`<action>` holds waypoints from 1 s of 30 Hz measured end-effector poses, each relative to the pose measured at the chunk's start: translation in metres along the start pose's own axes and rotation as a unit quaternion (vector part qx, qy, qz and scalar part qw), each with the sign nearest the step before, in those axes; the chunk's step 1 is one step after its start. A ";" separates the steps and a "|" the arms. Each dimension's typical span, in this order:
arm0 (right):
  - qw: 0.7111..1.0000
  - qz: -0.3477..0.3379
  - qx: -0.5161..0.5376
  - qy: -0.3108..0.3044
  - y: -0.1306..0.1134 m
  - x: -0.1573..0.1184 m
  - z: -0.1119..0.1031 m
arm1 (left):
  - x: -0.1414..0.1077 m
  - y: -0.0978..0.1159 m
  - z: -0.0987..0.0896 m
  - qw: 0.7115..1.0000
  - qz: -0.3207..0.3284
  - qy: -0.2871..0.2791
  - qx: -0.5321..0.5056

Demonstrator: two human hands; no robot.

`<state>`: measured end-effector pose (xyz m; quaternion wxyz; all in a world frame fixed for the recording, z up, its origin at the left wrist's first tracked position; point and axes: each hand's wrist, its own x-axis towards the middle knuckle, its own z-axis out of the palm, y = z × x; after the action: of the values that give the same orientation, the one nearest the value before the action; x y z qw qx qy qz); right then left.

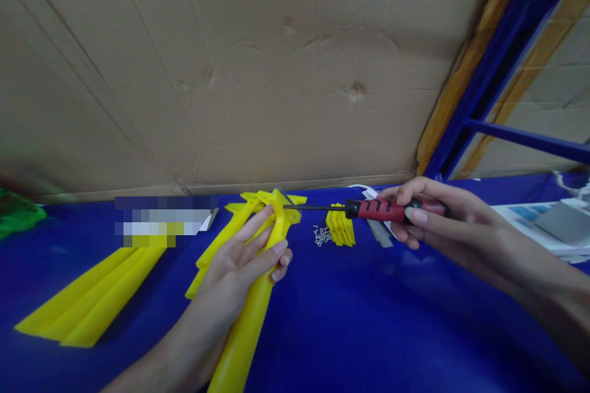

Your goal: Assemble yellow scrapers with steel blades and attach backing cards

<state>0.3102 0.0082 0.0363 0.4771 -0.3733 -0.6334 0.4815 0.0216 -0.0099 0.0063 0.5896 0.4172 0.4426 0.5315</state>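
Note:
Near the middle, my left hand (246, 258) is wrapped round a long yellow part (253, 325), close to its wider head. A dark metal edge shows at the top of that head. My right hand (428, 215) holds a red and black screwdriver (380, 209) by its handle, level and pointing left. The screwdriver's shaft reaches the head of the yellow part; its very tip is too small to make out. Behind my left hand lie more yellow parts (219, 245). Small screws (322, 235) and a row of small yellow pieces (341, 226) lie between the hands.
Several long yellow parts (101, 288) lie on the blue table (369, 325) at left. A grey metal piece (380, 233) rests behind the screwdriver. Papers with a grey object (562, 221) are at right, green netting (18, 212) at far left. Cardboard (276, 73) and a blue frame (488, 86) stand behind.

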 end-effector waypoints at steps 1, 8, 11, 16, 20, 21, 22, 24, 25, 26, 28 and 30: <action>1.000 -0.007 -0.008 0.002 0.000 0.001 0.001 | 0.000 -0.001 0.000 1.000 0.003 0.004 0.002; 0.994 0.009 -0.090 0.067 0.004 0.006 0.004 | 0.002 -0.007 -0.003 1.000 -0.008 -0.022 -0.014; 0.998 -0.015 -0.051 0.033 0.003 0.003 -0.001 | 0.002 -0.005 -0.003 1.000 -0.005 -0.011 -0.010; 0.997 -0.033 -0.055 0.035 0.001 0.003 0.000 | -0.002 -0.003 0.001 1.000 -0.001 -0.003 -0.007; 0.992 -0.032 -0.106 0.056 0.003 0.005 0.002 | -0.003 -0.006 0.002 1.000 -0.001 0.001 -0.011; 0.992 -0.032 -0.110 0.048 0.003 0.005 0.001 | -0.002 -0.006 0.001 1.000 0.001 0.000 -0.012; 0.993 -0.032 -0.108 0.031 0.004 0.004 -0.001 | -0.001 -0.006 0.000 1.000 0.002 0.000 -0.012; 0.995 -0.030 -0.096 -0.005 0.005 0.003 -0.003 | 0.001 -0.005 -0.002 1.000 0.003 0.001 -0.011; 0.995 -0.032 -0.091 -0.016 0.005 0.003 -0.004 | 0.002 -0.005 -0.004 1.000 0.001 0.004 -0.011; 0.995 -0.036 -0.089 -0.020 0.005 0.002 -0.004 | 0.003 -0.005 -0.004 1.000 -0.003 0.006 -0.011; 0.994 -0.043 -0.097 -0.007 0.004 0.003 -0.002 | 0.004 -0.005 -0.005 1.000 -0.006 0.005 -0.015; 0.993 -0.041 -0.113 0.015 0.004 0.004 0.002 | 0.003 -0.005 -0.004 1.000 -0.002 -0.001 -0.022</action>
<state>0.3074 0.0122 0.0337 0.4605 -0.4059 -0.6914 0.3810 0.0194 -0.0069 0.0004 0.6003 0.4039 0.4312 0.5392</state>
